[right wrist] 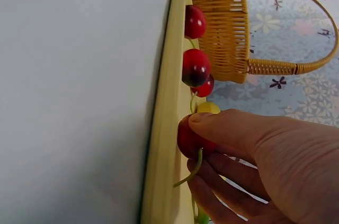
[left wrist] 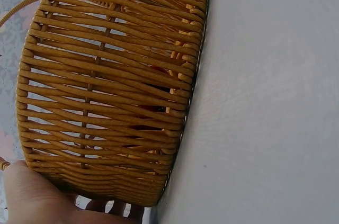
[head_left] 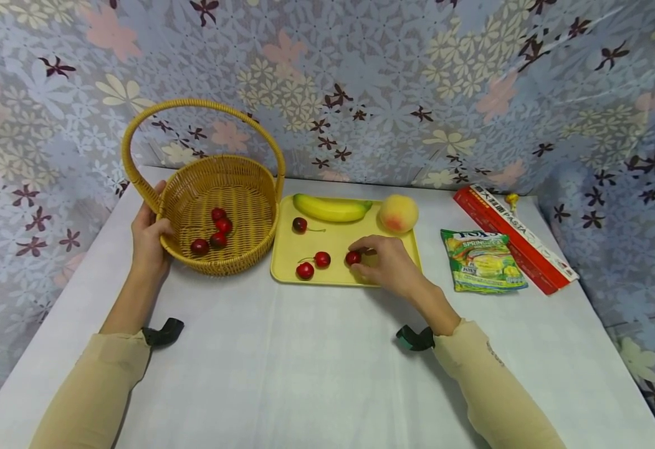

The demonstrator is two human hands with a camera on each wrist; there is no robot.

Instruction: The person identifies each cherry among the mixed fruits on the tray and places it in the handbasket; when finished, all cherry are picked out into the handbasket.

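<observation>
My left hand (head_left: 149,244) holds the left side of a wicker basket (head_left: 248,249), thumb at its rim; in the left wrist view other fingers reach along the woven wall (left wrist: 106,86). Several dark red cherries (head_left: 217,239) lie inside the basket. Over the yellow tray (head_left: 338,241), my right hand (head_left: 390,265) pinches a cherry (right wrist: 189,138) between thumb and fingers, its green stem hanging free in the right wrist view. Left of that hand, two cherries (head_left: 322,259) lie near the tray's front, and a darker cherry (head_left: 300,224) with a stem sits farther back.
Along the tray's back lie a banana (head_left: 333,209) and a peach (head_left: 399,213). Right of the tray are a green snack packet (head_left: 483,262) and a long red pasta box (head_left: 515,240). The basket's tall handle (head_left: 204,104) arches above it. Floral cloth (head_left: 361,75) hangs behind the white table (head_left: 282,362).
</observation>
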